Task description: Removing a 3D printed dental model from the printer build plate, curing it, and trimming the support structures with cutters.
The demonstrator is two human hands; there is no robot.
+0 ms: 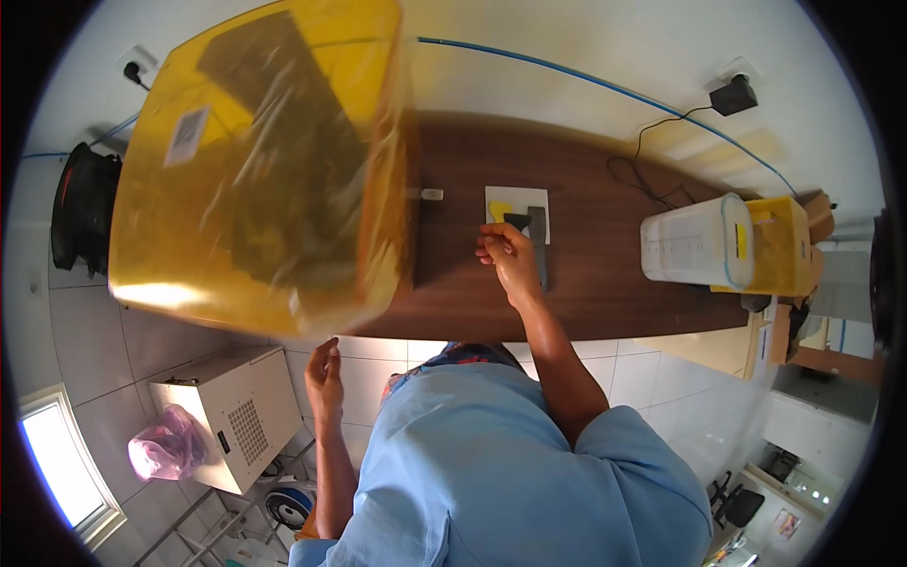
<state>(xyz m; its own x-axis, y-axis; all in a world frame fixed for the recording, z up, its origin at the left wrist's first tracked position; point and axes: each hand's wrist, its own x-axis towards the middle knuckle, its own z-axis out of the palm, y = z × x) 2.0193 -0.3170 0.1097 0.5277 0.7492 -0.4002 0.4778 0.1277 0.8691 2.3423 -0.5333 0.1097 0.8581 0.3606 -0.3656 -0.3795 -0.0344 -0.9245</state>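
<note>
One grey tool [538,227] near right hand [507,255]; yellow box [156,231] near left hand [324,383].

- We hold our left hand [324,380] low, its fingers loosely bent and pointing away from us.
- Our left forearm [334,468] runs nearly straight up behind it.
- We reach our right hand [510,257] farther forward, fingers half-curled leftward.
- Our right forearm [553,345] slants inward.

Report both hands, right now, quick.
Left hand: loosely open, fingers bent, no object visible in it.
Right hand: fingers partly curled near the dark grey tool; whether it holds anything cannot be told.
</note>
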